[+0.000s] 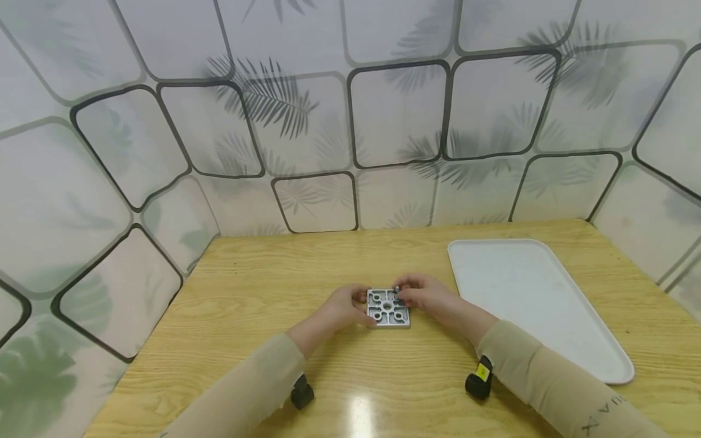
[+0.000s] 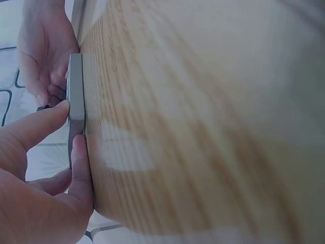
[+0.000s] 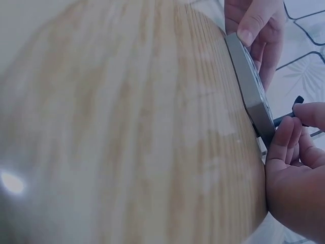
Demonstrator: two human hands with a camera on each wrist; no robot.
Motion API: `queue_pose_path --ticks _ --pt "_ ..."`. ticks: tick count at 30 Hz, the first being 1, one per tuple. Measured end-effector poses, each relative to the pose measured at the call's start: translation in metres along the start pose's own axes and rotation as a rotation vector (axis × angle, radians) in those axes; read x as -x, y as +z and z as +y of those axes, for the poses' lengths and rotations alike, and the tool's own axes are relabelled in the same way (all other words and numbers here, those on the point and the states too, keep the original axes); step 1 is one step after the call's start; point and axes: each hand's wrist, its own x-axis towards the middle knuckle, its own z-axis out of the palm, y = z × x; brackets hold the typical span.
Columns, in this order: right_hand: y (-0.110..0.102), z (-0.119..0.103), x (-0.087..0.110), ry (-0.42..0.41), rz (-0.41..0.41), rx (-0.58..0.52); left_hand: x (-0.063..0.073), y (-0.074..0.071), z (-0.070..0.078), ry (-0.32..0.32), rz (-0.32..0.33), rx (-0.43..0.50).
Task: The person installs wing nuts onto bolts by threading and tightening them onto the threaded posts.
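A square grey metal plate (image 1: pixel 387 308) with round holes and raised ribs lies on the wooden table, in the middle of the head view. My left hand (image 1: pixel 344 309) grips its left side, thumb at the near corner and fingers at the far one. At the plate's far right corner, my right hand (image 1: pixel 429 298) pinches a dark threaded screw (image 3: pixel 282 120). The screw stands upright from the plate, its wider black head between thumb and fingers in the right wrist view. In the left wrist view the plate (image 2: pixel 76 89) appears edge-on, close against the table.
A white rectangular tray (image 1: pixel 520 286) lies on the right side of the wooden table (image 1: pixel 263 274), beside my right forearm. Behind the table hangs a pale curtain (image 1: pixel 400 115) with leaf and rounded-square patterns. Black wrist cameras sit under both sleeves.
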Motion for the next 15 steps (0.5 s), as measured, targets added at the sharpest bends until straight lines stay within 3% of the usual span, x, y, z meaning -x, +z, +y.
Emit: queue_pose_path --ticks 15 --pt "0.0078 -0.0033 0.0 0.017 0.096 0.066 -0.0001 0.0004 0.0004 0.005 -0.002 0.003"
